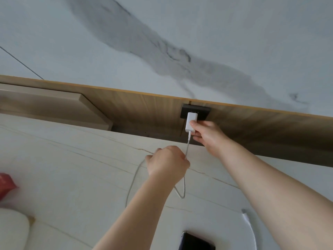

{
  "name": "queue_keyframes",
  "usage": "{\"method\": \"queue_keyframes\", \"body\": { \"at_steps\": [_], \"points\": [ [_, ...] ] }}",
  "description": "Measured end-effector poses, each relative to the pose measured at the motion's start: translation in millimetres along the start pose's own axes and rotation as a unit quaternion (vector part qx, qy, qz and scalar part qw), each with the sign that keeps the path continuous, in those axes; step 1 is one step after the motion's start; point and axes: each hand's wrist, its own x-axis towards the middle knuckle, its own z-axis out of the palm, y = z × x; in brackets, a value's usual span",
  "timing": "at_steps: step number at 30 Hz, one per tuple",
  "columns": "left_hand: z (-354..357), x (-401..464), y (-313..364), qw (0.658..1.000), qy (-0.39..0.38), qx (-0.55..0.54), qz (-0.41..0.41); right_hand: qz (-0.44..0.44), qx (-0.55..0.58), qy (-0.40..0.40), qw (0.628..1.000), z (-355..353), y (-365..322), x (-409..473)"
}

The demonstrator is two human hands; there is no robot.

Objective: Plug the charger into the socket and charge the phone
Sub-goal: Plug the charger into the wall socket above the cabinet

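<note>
A white charger block (190, 121) sits against the dark wall socket (203, 114) set in a wooden panel. My right hand (209, 136) grips the block's lower end from the right. Its white cable (183, 186) drops from the block and loops over the pale tabletop. My left hand (167, 162) is closed around the cable a little below the block. The black phone (196, 242) lies flat at the bottom edge, partly cut off. The cable's free plug end (246, 216) rests to the right of the phone.
The pale marble-look tabletop (81, 168) runs under both arms. A wooden back panel (144, 112) with a shelf block (54, 105) at left stands behind it. A red item (6, 184) lies at the left edge, a white rounded thing (12, 230) below it.
</note>
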Motion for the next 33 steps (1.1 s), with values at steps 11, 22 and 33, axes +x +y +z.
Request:
{"method": "queue_keyframes", "body": {
  "at_steps": [11, 22, 33],
  "points": [
    [32, -13, -18, 0.864, -0.033, -0.502, -0.010, 0.009, 0.054, -0.020, 0.998, -6, 6, 3],
    [30, -13, -16, 0.853, -0.050, -0.519, -0.018, 0.003, 0.121, 0.013, 0.993, -4, 12, 9],
    [26, -13, -13, 0.845, -0.052, -0.530, -0.041, -0.046, 0.123, 0.124, 0.984, 22, 14, 9]
  ]
}}
